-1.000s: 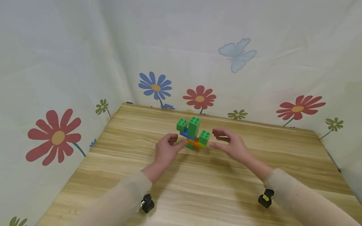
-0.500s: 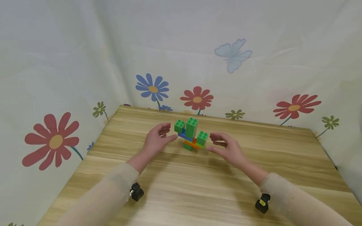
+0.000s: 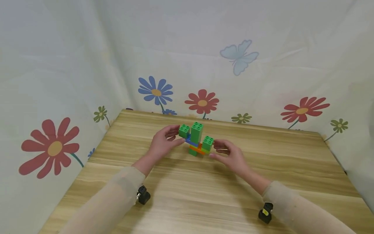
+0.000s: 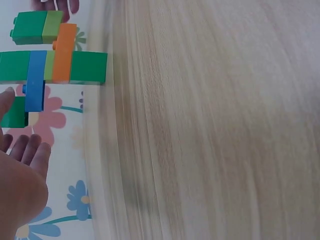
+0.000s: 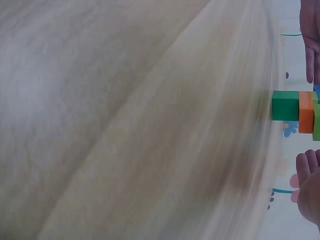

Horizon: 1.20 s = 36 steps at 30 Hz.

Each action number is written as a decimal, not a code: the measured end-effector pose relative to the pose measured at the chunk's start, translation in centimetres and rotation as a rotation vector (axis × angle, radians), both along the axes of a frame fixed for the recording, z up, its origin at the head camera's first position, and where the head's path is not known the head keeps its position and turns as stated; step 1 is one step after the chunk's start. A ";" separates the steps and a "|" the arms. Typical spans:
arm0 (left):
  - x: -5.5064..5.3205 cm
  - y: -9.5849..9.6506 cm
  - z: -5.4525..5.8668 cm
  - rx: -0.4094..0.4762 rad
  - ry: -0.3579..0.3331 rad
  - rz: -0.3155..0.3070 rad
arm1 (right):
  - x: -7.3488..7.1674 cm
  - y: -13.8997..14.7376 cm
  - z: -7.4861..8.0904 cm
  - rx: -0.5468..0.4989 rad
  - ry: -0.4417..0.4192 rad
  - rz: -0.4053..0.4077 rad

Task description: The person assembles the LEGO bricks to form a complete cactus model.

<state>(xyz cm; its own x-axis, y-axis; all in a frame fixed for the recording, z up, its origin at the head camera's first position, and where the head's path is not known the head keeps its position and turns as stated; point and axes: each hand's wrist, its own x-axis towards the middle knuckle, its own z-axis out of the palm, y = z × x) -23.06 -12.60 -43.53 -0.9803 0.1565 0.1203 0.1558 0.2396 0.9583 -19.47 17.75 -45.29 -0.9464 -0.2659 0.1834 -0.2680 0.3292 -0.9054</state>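
A tower of toy building blocks [image 3: 196, 133] stands upright on the wooden table. It has a tall green column with a blue block [image 4: 36, 81] and an orange block [image 4: 65, 51] across it. Smaller green blocks sit on the left and right arms. My left hand [image 3: 163, 141] is beside the left arm, its thumb and fingers apart, and the thumb tip overlaps the small green block [image 4: 15, 114] in the left wrist view; contact cannot be told. My right hand [image 3: 233, 157] is beside the right green block [image 3: 207, 143], fingers loosely bent, holding nothing.
The wooden table [image 3: 187, 195] spreads around the tower, its far edge meeting a pale curtain [image 3: 181, 48] printed with flowers and a butterfly. Black wrist-camera mounts [image 3: 143, 195] hang below both sleeves.
My left hand has drawn back leftward from the tower's lower part to its left arm. My right hand has come slightly nearer the right green block. The tower still stands upright.
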 end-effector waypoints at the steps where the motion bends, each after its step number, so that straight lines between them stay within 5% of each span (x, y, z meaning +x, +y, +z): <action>1: 0.0 0.1 0.0 0.001 0.004 0.005 | 0.0 -0.1 -0.1 -0.006 0.002 -0.004; 18: -0.1 1.4 -0.4 -0.020 0.054 0.115 | -0.2 -1.3 -1.1 -0.105 0.001 -0.028; 36: -0.1 2.6 -0.9 -0.018 0.079 0.190 | -0.4 -1.7 -1.4 -0.057 -0.018 -0.103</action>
